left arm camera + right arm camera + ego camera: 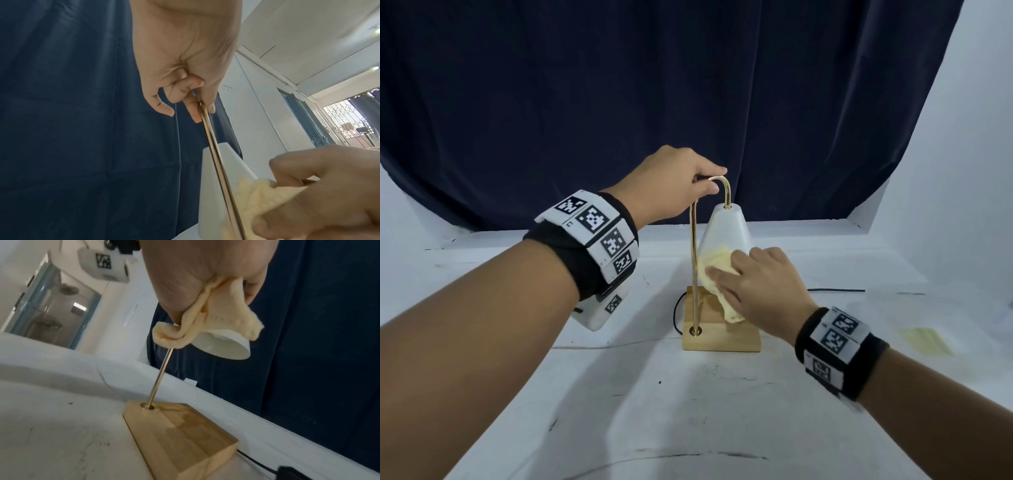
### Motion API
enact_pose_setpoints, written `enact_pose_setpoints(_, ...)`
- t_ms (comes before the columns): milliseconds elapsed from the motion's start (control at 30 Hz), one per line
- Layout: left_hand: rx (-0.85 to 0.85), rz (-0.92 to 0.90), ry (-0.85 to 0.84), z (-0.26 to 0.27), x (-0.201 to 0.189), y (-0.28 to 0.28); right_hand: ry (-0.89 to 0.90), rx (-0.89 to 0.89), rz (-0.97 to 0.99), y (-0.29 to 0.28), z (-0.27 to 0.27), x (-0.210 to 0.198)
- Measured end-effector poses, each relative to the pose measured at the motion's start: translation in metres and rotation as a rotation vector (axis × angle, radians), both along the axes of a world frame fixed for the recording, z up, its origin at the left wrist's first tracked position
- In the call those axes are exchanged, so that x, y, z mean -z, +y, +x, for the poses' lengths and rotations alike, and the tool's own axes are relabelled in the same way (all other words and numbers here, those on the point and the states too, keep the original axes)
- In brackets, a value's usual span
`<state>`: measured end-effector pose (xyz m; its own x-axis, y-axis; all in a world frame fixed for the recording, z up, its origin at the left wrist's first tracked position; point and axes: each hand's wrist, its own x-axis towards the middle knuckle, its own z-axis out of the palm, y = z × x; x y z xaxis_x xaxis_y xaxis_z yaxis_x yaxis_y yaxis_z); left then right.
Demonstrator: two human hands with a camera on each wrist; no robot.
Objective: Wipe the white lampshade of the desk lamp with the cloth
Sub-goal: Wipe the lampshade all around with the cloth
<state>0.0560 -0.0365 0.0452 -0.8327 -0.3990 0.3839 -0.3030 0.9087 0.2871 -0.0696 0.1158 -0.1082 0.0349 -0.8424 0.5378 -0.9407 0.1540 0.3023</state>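
Note:
The desk lamp has a wooden base (736,337), a brass stem (693,260) and a white cone lampshade (726,224). My left hand (713,181) pinches the curved top of the stem; in the left wrist view its fingertips (211,109) clamp the brass rod (213,146). My right hand (726,279) holds a pale yellow cloth (717,262) against the lower front of the shade. In the right wrist view the bunched cloth (218,321) hangs from my palm over the shade's rim (228,352). The cloth (265,194) covers part of the shade (224,164).
The lamp stands mid-table on a white tabletop (688,411). A black cable (835,290) runs right from the base, with a black plug (287,473) near it. A flat yellow sheet (924,342) lies at the right. A dark blue curtain (654,85) hangs behind.

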Motion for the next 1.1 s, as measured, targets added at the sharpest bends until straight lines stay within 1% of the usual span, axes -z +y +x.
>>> enact_pose_setpoints(100, 0.001, 0.015, -0.005, -0.002, -0.002, -0.001, 0.017, 0.031, -0.058, -0.009, -0.007, -0.022)
enact_pose_setpoints(200, 0.001, -0.002, -0.008, -0.003, -0.002, -0.001, 0.009, 0.11, -0.144, -0.03, -0.011, -0.052)
enact_pose_setpoints(267, 0.003, -0.012, -0.006, -0.002, -0.001, -0.001, 0.014, 0.124, -0.14, -0.042, -0.007, -0.056)
enact_pose_setpoints(333, 0.001, -0.014, -0.007, -0.002, -0.002, 0.0, 0.03, 0.097, -0.129, -0.046, -0.002, -0.047)
enact_pose_setpoints(433, -0.014, -0.008, -0.015, -0.003, -0.002, 0.0, 0.045, 0.032, -0.132, -0.036, 0.0, -0.018)
enact_pose_setpoints(533, -0.021, -0.003, -0.008, -0.003, -0.002, 0.001, 0.005, -0.018, -0.133, -0.019, -0.006, 0.011)
enact_pose_setpoints(633, -0.018, -0.007, -0.009, -0.003, -0.001, 0.0, -0.033, -0.028, -0.184, -0.004, -0.017, 0.028)
enact_pose_setpoints(733, -0.016, -0.009, -0.009, -0.002, 0.0, -0.001, -0.07, -0.028, -0.254, 0.003, -0.026, 0.034)
enact_pose_setpoints(867, -0.024, -0.004, 0.008, -0.003, 0.002, -0.002, -0.12, -0.034, -0.299, 0.003, -0.031, 0.03)
enact_pose_setpoints(1000, -0.038, 0.003, 0.014, -0.004, 0.003, -0.001, -0.283, 0.013, -0.431, -0.005, -0.038, 0.021)
enact_pose_setpoints(1033, -0.041, 0.006, 0.014, -0.004, 0.003, -0.001, -0.298, 0.013, -0.443, -0.006, -0.039, 0.021)
enact_pose_setpoints(1100, -0.044, 0.007, 0.016, -0.003, 0.003, -0.001, -0.258, -0.016, -0.396, -0.004, -0.037, 0.028)
